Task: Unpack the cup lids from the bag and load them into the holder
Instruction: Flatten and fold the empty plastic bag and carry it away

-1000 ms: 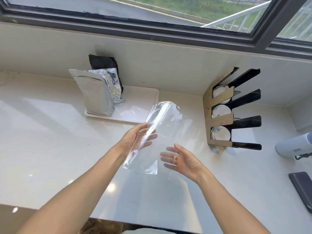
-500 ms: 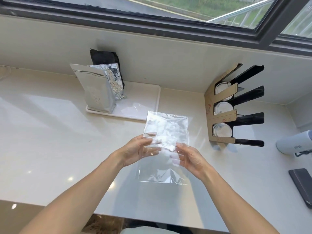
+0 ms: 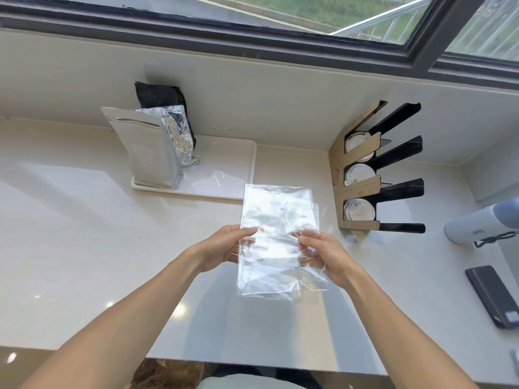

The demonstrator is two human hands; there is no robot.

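Observation:
A clear plastic bag [image 3: 276,220] is held flat above the counter, upright and looking empty. My left hand [image 3: 224,247] pinches its left edge and my right hand [image 3: 323,255] pinches its right edge, both near the bag's middle. To the right stands the cardboard and black lid holder [image 3: 362,189] against the wall. White cup lids [image 3: 359,174] sit in its three slots.
A white tray [image 3: 224,167] at the back carries a silver pouch [image 3: 146,153], a crumpled foil bag and a black bag [image 3: 160,98]. A white bottle [image 3: 477,228] lies at the right, with a dark phone [image 3: 494,296] nearer me. The counter's front edge runs below my forearms.
The bag went from hanging tilted in my left hand to flat between both hands. My right hand closed on its right edge, and the bag now stands a little straighter.

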